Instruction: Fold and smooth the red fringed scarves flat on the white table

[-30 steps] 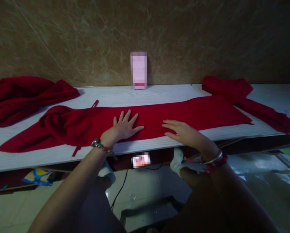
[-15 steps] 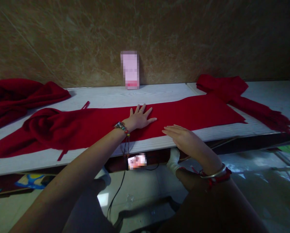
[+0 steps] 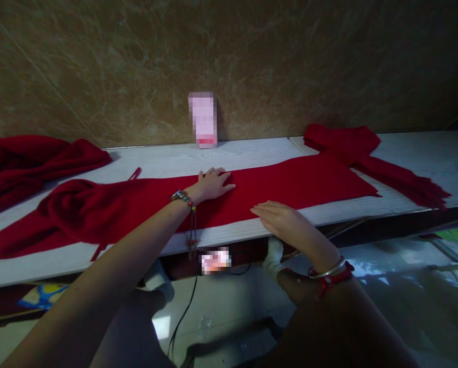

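1. no text, label, brand, number or sign can be read.
2. pink upright object (image 3: 204,118) at the back of the bench (image 3: 252,150): pixelated, any lettering unreadable.
3. bright object (image 3: 215,260) below the front edge: also pixelated, equally unreadable.

Left hand (image 3: 213,186), moved rightward along the cloth (image 3: 290,181) to mid-frame, then slightly back, its formerly splayed fingers now bent near the upper edge; right hand (image 3: 279,219), lowered from the cloth's middle to its lower edge, right of centre.
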The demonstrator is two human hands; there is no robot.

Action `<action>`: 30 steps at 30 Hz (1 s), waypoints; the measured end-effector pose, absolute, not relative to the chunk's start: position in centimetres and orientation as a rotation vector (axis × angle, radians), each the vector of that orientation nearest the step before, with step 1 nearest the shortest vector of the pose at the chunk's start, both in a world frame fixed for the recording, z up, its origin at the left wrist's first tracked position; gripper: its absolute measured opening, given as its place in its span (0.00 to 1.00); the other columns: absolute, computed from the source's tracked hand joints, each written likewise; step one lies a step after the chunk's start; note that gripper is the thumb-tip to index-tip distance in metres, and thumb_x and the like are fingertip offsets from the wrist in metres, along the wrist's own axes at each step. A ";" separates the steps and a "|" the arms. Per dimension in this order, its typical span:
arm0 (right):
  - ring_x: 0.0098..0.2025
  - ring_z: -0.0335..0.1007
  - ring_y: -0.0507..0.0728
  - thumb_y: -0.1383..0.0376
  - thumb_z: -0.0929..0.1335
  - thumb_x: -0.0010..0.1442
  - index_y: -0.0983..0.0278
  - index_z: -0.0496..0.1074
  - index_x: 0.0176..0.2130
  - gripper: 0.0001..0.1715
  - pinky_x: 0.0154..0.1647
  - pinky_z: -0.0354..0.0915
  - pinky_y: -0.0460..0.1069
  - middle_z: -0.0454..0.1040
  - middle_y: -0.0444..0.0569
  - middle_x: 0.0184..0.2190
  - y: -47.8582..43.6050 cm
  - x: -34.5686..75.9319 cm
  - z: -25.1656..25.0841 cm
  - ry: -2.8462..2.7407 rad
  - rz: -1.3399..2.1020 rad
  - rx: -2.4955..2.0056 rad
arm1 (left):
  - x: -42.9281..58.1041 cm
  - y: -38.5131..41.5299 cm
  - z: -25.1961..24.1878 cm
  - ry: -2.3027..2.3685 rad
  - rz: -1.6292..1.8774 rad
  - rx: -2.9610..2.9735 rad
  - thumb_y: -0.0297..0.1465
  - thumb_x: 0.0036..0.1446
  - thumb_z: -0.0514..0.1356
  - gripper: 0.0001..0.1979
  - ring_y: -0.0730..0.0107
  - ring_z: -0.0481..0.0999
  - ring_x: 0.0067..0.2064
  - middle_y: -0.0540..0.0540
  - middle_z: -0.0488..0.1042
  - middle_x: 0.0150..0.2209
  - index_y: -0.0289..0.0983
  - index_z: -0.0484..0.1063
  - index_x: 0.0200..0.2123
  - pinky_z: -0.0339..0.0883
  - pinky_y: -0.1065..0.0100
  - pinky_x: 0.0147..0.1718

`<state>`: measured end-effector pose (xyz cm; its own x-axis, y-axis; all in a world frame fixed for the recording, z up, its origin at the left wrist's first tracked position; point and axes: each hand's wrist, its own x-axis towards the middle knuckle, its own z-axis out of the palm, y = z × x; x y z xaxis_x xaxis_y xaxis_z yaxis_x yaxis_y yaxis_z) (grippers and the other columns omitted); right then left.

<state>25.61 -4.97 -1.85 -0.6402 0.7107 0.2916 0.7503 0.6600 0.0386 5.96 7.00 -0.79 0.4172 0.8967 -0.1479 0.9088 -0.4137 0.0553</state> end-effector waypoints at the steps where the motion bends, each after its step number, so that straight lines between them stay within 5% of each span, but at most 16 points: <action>1: 0.47 0.74 0.57 0.76 0.62 0.58 0.70 0.73 0.47 0.19 0.52 0.68 0.54 0.78 0.56 0.45 -5.0 25.4 -1.7 -2.628 -0.225 -1.168 | 6.2 7.3 -0.6 1.597 -0.128 2.563 0.45 0.63 0.45 0.27 0.49 0.54 0.63 0.40 0.55 0.64 0.42 0.56 0.62 0.51 0.46 0.57; 5: 0.45 0.75 0.57 0.77 0.63 0.58 0.70 0.74 0.46 0.18 0.53 0.68 0.54 0.78 0.55 0.44 -4.9 24.7 -1.5 -2.620 -0.230 -1.154 | 6.8 8.3 0.0 1.526 -0.101 2.631 0.42 0.62 0.49 0.24 0.52 0.62 0.58 0.38 0.61 0.59 0.41 0.61 0.59 0.60 0.55 0.51; 11: 0.45 0.74 0.58 0.79 0.63 0.56 0.70 0.74 0.47 0.21 0.48 0.71 0.53 0.78 0.55 0.44 -4.6 24.1 -1.5 -2.627 -0.198 -1.189 | 6.9 10.5 0.6 1.429 -0.069 2.589 0.40 0.54 0.57 0.29 0.59 0.67 0.52 0.38 0.66 0.53 0.34 0.62 0.58 0.60 0.66 0.51; 22: 0.48 0.73 0.57 0.81 0.62 0.56 0.68 0.73 0.49 0.24 0.50 0.69 0.52 0.77 0.54 0.46 -4.7 23.7 -1.1 -2.656 -0.288 -1.236 | 7.2 12.9 0.9 1.326 -0.066 2.366 0.39 0.44 0.63 0.33 0.62 0.71 0.44 0.42 0.74 0.47 0.34 0.66 0.54 0.64 0.67 0.40; 30: 0.43 0.73 0.57 0.76 0.65 0.58 0.68 0.74 0.46 0.16 0.43 0.69 0.51 0.78 0.54 0.43 -4.7 22.8 -1.7 -2.658 -0.384 -1.134 | 7.0 13.5 1.2 1.357 -0.078 2.368 0.35 0.50 0.57 0.18 0.67 0.72 0.37 0.46 0.77 0.34 0.34 0.74 0.43 0.63 0.70 0.36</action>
<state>22.83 -4.66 -1.67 -0.6756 0.6708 0.3059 0.7300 0.6668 0.1500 6.96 13.50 1.16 0.5248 0.8149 -0.2462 0.8377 -0.4429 0.3195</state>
